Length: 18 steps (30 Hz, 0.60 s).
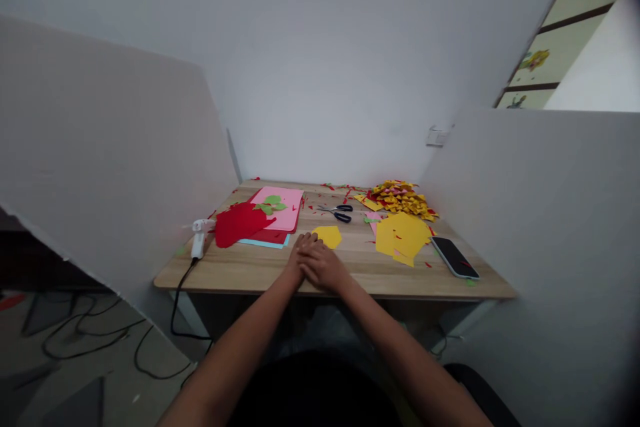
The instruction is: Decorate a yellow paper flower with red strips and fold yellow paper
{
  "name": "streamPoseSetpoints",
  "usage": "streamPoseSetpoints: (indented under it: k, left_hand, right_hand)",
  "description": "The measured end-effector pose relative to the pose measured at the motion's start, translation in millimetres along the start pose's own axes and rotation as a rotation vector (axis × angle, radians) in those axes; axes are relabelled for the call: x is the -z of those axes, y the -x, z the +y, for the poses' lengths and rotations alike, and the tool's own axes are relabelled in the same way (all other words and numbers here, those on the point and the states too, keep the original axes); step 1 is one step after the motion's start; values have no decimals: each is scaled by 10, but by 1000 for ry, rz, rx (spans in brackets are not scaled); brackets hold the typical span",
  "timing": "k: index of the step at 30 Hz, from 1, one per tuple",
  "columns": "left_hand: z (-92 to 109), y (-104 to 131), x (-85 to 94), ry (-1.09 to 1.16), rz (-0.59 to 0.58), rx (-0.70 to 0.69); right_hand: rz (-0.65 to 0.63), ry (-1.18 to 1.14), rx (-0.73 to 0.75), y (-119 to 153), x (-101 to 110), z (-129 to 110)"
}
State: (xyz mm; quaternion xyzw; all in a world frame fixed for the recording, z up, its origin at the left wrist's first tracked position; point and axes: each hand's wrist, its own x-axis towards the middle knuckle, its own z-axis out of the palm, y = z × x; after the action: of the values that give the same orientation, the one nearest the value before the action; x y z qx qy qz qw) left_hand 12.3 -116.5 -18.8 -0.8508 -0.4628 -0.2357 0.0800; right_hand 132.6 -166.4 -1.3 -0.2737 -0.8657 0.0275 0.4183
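Observation:
My left hand (299, 255) and my right hand (323, 265) rest together at the front middle of the wooden table (360, 278), the right lying partly over the left. The left hand's fingers are mostly covered. The right hand's fingers lie over the left hand; whether anything is beneath them is hidden. Just beyond them lies a yellow paper piece (329, 235). Dark-handled scissors (341, 213) lie farther back with their blades apart. To the left are red paper (239, 223), a pink sheet (287, 215) and green leaf shapes (274, 204).
A white glue gun (199, 241) with a black cord stands at the left. Yellow sheets (400, 235), a pile of folded yellow and red pieces (403, 199) and a phone (455, 258) are at the right. White panels flank the table; scraps lie along its back.

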Motion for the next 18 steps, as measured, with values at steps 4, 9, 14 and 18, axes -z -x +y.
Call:
streamPoseSetpoints:
  k: [4,9,14,18]
  left_hand:
    - [72,-7,62,-51,-37,-49]
    - [146,-21,146,-33,-29,-38]
    - [62,2,154,69,45,76]
    - [-69,31,151,212,144,240]
  right_hand:
    - [324,56,-351,86,134,392]
    - [584,62,-760,196,75,713]
    - [515,41,-906,186,62,735]
    - [320,18,-916,134,73,600]
